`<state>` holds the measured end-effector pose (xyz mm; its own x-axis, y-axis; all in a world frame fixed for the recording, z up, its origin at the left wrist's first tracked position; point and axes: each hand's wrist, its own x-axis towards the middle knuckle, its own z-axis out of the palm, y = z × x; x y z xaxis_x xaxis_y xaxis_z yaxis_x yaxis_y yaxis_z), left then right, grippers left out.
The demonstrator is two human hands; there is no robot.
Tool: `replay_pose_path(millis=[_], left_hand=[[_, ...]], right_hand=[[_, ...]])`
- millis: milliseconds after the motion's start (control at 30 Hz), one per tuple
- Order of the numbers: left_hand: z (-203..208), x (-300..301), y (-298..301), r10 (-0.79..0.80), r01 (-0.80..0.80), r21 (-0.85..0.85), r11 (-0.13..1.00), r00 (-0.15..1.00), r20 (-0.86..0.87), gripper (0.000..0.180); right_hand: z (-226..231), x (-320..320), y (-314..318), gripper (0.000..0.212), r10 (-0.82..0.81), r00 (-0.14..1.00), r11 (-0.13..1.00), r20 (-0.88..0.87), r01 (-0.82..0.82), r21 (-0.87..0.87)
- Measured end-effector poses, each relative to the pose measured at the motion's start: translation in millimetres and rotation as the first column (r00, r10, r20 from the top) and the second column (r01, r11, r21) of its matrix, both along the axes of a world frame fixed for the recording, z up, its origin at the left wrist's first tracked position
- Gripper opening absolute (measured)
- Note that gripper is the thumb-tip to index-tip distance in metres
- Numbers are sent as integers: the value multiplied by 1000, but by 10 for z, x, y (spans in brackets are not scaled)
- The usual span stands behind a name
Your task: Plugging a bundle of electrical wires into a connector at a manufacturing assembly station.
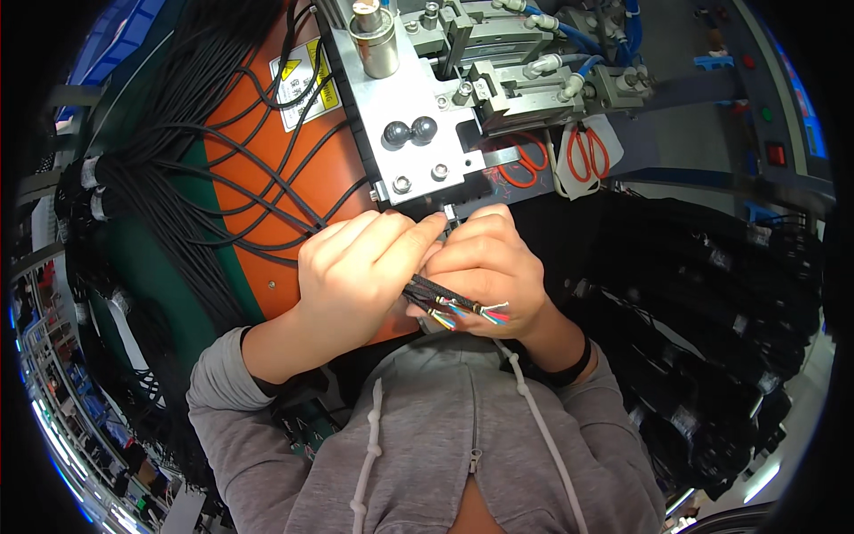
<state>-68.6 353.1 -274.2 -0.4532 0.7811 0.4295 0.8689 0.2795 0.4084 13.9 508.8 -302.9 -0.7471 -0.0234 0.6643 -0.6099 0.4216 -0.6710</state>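
Note:
In front of my chest, both hands meet just below the near end of a metal fixture (pixel 418 160). My left hand (pixel 365 262) is closed, its fingertips pressed together around black cables. My right hand (pixel 489 271) curls closed against it on the same cables. Several black cables (pixel 431 292) come out below the fingers, with bare wire ends (pixel 467 311) in red, blue, yellow and white fanned out. A small silvery connector (pixel 450 214) pokes up between my fingertips, close to the fixture. The fingers hide how it joins the cables.
Long black cables (pixel 169 178) spread over the orange work surface (pixel 271 200) at left. Pneumatic cylinders (pixel 525 98) with blue hoses stand behind. Red-handled scissors (pixel 583 156) lie right of the fixture. Bundled black cables (pixel 703 294) fill the right side.

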Motion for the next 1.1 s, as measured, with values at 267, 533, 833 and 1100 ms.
replay_pose_path(millis=[267,533,833,1100], left_hand=[[191,-90,-8,-75,109,256,960,988,-136,27],[75,-33,-9,-152,149,204,968,988,-4,26],[60,-20,-31,-132,121,161,980,990,59,23],[73,26,-36,-64,64,-16,998,998,9,22]], right_hand=[[6,79,100,21,-68,965,807,252,202,-554],[109,45,51,22,-88,990,935,113,122,-332],[151,-14,42,16,-194,975,967,106,209,-147],[168,24,90,17,-345,938,938,42,342,60]])
